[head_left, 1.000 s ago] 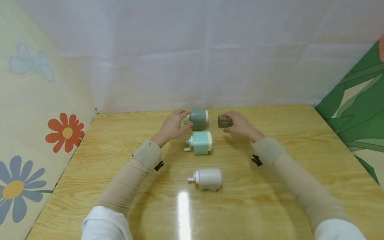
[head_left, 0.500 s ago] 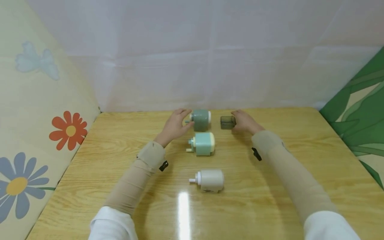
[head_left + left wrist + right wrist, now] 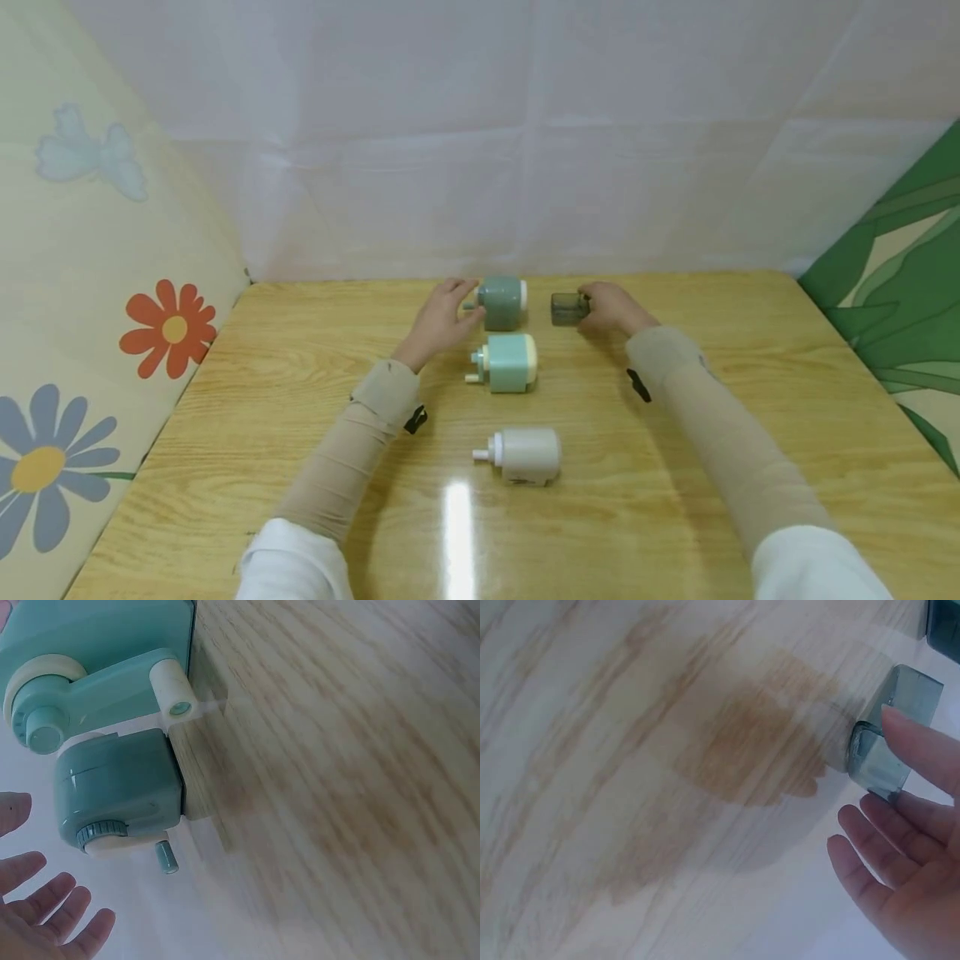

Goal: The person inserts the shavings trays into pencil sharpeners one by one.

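Observation:
Three crank pencil sharpeners lie on the table. My left hand (image 3: 438,318) is beside the crank end of the dark green sharpener (image 3: 502,302) at the back; in the left wrist view its fingers (image 3: 56,904) are spread, with a gap to the sharpener. To the right, my right hand (image 3: 611,308) pinches the end of a small see-through shavings drawer (image 3: 566,309) between thumb and forefinger. The right wrist view shows the thumb over the drawer (image 3: 891,742) and the other fingers loosely bent. Nearer is the mint sharpener (image 3: 508,364), its crank facing left.
A beige sharpener (image 3: 529,455) lies closest to me, its crank also pointing left. A white cloth (image 3: 390,208) hangs behind the wooden table (image 3: 637,500). Painted panels with flowers (image 3: 174,329) and green leaves (image 3: 900,275) stand at the sides.
My right fingers have drawn back slightly toward the drawer's right end, showing more of it. My left hand stays by the dark green sharpener. The head view has shifted slightly.

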{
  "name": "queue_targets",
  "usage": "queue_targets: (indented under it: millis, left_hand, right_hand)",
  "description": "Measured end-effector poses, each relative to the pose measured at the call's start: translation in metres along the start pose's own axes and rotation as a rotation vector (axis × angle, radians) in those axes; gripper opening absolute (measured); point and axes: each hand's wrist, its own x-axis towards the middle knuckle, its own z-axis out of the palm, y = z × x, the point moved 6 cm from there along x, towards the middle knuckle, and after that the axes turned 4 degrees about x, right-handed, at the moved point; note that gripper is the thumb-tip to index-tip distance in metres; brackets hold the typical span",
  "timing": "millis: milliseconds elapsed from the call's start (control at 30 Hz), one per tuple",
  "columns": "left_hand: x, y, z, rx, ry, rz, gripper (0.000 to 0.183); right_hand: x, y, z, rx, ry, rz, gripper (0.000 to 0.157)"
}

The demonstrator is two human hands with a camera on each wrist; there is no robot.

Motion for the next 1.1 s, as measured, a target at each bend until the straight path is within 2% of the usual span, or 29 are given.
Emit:
queue_targets:
  millis: [300,533,667,800,1100]
  left_hand:
    - [0.004,0.001,0.007,0.011,0.089,0.069,0.047]
    - [0.007,0.001,0.013,0.093,0.087,0.125,0.044]
    - [0.007,0.000,0.015,0.117,0.099,0.140,0.041]
    - [0.007,0.002,0.015,0.137,0.086,0.132,0.041]
    - [0.010,0.007,0.012,0.195,0.009,0.122,0.045]
  right_hand:
    - [-0.002,-0.005,0.000,-0.078,0.065,-0.047,0.064]
    - [0.000,-0.012,0.002,-0.122,0.083,-0.082,0.062]
    - [0.001,-0.015,0.004,-0.114,0.071,-0.072,0.064]
    - [0.003,-0.014,0.005,-0.101,0.068,-0.060,0.064]
    - [0.006,-0.015,0.004,-0.076,0.090,-0.075,0.063]
